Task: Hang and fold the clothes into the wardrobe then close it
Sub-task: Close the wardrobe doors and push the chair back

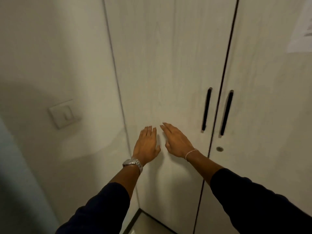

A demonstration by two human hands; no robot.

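Item: wall [50, 56], far left, pale and plain. It carries one white switch plate [65, 114] with a single rocker; no marking on it is legible.

Item: my left hand [146, 144], fingers straight and held close together, palm toward the left wardrobe door [165, 65]. It is at the door's surface, but I cannot tell whether it is touching. A silver metal watch [132, 162] sits on that wrist; its face is turned away, so no brand is readable. A dark sleeve [104, 205] is pushed up the forearm.

Item: my right hand [176, 141], just beside the left, fingers extended and slightly spread, nothing held, at the same door panel. A thin silver chain bracelet [190, 152] circles the wrist.

Item: two black bar handles, upright, one [206, 109] on the left door and one [227, 112] on the right wardrobe door [270, 115]. The dark seam between the doors is narrow; both doors look closed.

Item: small round lock [219, 149], on the right door below its handle.

Item: paper sheet [302, 31], stuck to the right door, upper right. Its print is too blurred to read.
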